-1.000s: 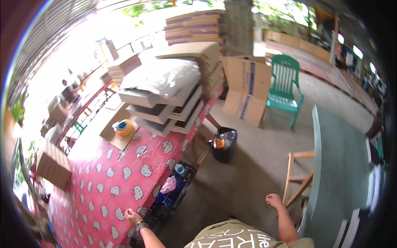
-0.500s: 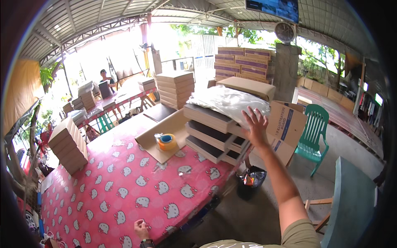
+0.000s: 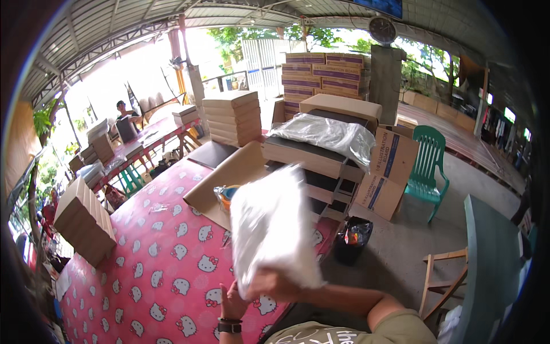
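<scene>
A white translucent plastic bag (image 3: 275, 223) hangs over the near part of the pink table, smeared by motion. My right hand (image 3: 274, 285) is closed on its lower edge, with the forearm crossing in from the right. My left hand (image 3: 233, 301), wearing a wristband and a watch, is just beside the bag's lower left corner, fingers apart. Whether it touches the plastic is hard to tell. Beyond the bag are stacked thick boards with dark tops (image 3: 303, 157), topped by more clear plastic bags (image 3: 326, 136). An orange and blue tape roll (image 3: 228, 195) is partly hidden behind the bag.
The table has a pink patterned cover (image 3: 166, 252). Brown cartons are stacked at its left edge (image 3: 86, 223) and far side (image 3: 232, 117). To the right are an open carton (image 3: 381, 172), a green chair (image 3: 427, 166) and a black trash bag (image 3: 352, 238). Another person (image 3: 126, 117) sits far left.
My right hand has come back from the plastic pile on the boards with a white bag in it. My left hand has moved right, close to the bag. The view has shifted slightly.
</scene>
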Motion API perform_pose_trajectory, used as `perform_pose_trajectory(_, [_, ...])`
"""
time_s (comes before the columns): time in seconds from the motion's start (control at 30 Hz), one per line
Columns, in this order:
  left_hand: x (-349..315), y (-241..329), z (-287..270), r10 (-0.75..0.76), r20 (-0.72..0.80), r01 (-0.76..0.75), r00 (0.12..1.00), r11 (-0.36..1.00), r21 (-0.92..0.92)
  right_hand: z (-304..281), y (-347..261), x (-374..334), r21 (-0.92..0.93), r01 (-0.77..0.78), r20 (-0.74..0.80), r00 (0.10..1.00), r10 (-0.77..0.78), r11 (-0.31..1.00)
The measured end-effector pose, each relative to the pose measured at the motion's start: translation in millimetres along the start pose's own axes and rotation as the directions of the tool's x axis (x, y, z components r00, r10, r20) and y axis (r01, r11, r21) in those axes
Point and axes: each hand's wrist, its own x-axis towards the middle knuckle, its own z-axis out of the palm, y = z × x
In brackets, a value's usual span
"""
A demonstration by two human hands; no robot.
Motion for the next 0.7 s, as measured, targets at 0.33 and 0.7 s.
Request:
perform_pose_trajectory(0.33, [-36.8,6.7,-30.6,0.084,-0.698,0.033,0.711,0.988,0.152,8.4,65.1,-75.1,0.335,-0.698,0.629,0.666,0.401,0.633])
perform_pose_trajectory(0.7, [-11.5,-54.7,-12.2,-0.262,-0.491,0.345,0.831,0.935,0.084,73.3,74.4,-139.1,0.300,-0.949,0.223,0.172,0.959,0.101])
